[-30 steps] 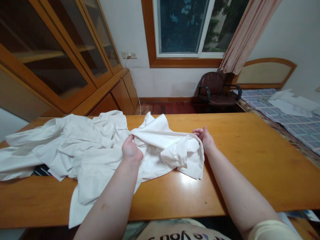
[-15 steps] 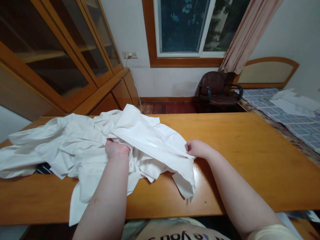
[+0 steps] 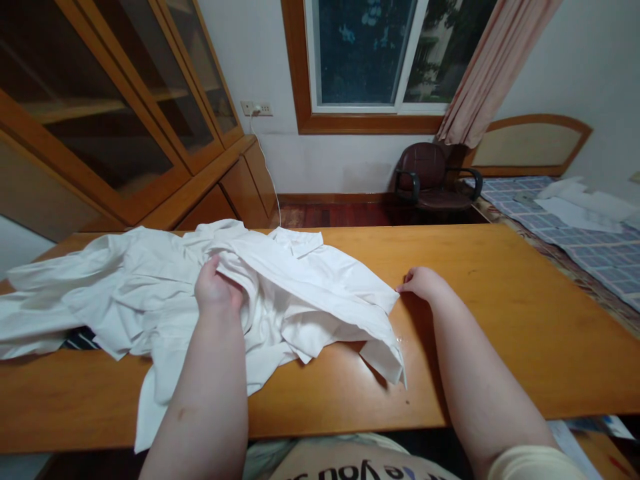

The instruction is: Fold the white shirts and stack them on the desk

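Note:
A rumpled white shirt [image 3: 320, 280] spreads over the left and middle of the wooden table [image 3: 500, 320], a pointed collar-like flap on its far side. My left hand [image 3: 217, 287] is closed on a fold near the shirt's middle, thumb on top; its other fingers are partly hidden by the cloth. At the shirt's right end, my right hand [image 3: 425, 283] pinches a corner between thumb and fingers, just above the tabletop. A dark striped piece of cloth [image 3: 83, 338] peeks out from under the shirt at the left.
A glass-door cabinet [image 3: 100, 100] stands at the left behind the table. Beyond the far edge are a brown armchair [image 3: 425, 173] and a window [image 3: 365, 60] with a pink curtain [image 3: 493, 73]. To the right is a bed [image 3: 575, 233] with papers on it.
My right hand has moved right and slightly away, drawing the shirt's corner out. My left hand has shifted a little left and away. The raised fold in the middle has dropped flatter.

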Tool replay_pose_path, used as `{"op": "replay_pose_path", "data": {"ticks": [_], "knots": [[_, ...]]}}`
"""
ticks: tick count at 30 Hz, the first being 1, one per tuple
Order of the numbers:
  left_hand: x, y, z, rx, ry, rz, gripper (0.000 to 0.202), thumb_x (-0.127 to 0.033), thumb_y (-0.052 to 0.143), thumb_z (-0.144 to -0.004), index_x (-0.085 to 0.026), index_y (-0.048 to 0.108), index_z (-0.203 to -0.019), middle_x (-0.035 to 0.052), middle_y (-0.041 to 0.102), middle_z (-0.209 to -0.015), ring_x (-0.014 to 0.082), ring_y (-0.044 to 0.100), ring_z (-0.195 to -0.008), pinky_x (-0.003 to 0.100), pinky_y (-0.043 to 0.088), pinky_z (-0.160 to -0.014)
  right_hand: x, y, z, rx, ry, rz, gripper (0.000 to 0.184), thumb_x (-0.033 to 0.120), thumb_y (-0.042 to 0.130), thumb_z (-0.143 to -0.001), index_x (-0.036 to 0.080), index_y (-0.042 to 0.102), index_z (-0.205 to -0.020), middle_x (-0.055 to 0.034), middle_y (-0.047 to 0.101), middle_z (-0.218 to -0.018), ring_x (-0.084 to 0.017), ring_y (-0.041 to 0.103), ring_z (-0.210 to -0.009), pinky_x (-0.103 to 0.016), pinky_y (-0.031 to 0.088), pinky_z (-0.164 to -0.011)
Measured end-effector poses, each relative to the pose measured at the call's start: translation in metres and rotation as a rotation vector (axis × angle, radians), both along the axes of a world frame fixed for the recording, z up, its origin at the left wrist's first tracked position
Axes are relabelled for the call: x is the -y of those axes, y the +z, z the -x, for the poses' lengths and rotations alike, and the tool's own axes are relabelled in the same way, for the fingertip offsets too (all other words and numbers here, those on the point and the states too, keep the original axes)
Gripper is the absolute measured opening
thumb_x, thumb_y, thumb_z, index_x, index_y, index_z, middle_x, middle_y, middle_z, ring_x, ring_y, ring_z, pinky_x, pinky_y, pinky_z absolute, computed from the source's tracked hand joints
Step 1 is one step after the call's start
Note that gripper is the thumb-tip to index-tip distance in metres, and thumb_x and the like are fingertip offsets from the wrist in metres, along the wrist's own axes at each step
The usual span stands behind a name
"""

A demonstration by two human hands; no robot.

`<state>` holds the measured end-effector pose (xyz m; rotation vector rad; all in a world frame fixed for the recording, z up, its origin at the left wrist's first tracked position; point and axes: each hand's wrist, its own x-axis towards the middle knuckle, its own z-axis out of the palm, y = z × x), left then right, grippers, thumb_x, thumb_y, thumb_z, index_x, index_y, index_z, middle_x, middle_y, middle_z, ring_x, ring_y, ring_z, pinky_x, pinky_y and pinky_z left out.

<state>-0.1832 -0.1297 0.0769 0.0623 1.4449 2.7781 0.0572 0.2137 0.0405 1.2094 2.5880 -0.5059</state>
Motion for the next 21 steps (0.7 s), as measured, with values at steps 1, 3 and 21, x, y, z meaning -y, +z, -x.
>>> {"op": "replay_pose_path", "data": {"ticks": [1,3,21], "knots": [[-0.001,-0.002,-0.002,-0.002,0.039,0.087,0.03,-0.023,0.055,-0.074,-0.013,0.06,-0.101,0.007,0.068,-0.102,0.0195,0.061,-0.105,0.037,0.043,-0.1,0.002,0.0,0.001,-0.045,0.009,-0.021,0.027,0.038,0.073,-0.063,0.021,0.07,-0.083,-0.0063,0.07,-0.082,-0.021,0.063,-0.075,-0.027,0.042,-0.059],[-0.003,-0.006,-0.006,-0.038,0.09,0.278,0.027,-0.023,0.061,-0.072,-0.015,0.062,-0.098,0.0056,0.068,-0.1,0.0198,0.062,-0.104,0.036,0.043,-0.1,0.014,0.002,0.004,-0.208,0.091,-0.069,0.025,0.032,0.069,-0.068,0.021,0.069,-0.09,-0.0061,0.07,-0.09,-0.02,0.063,-0.082,-0.026,0.044,-0.066],[-0.003,-0.002,-0.025,-0.378,-0.045,0.965,0.05,-0.037,0.061,-0.077,-0.023,0.052,-0.124,0.0085,0.057,-0.127,0.017,0.064,-0.092,0.034,0.049,-0.087,0.073,0.029,0.009,0.127,0.219,-0.134,0.053,0.049,0.036,-0.09,0.011,0.07,-0.102,-0.0211,0.067,-0.108,-0.033,0.061,-0.102,-0.04,0.044,-0.082]]}}
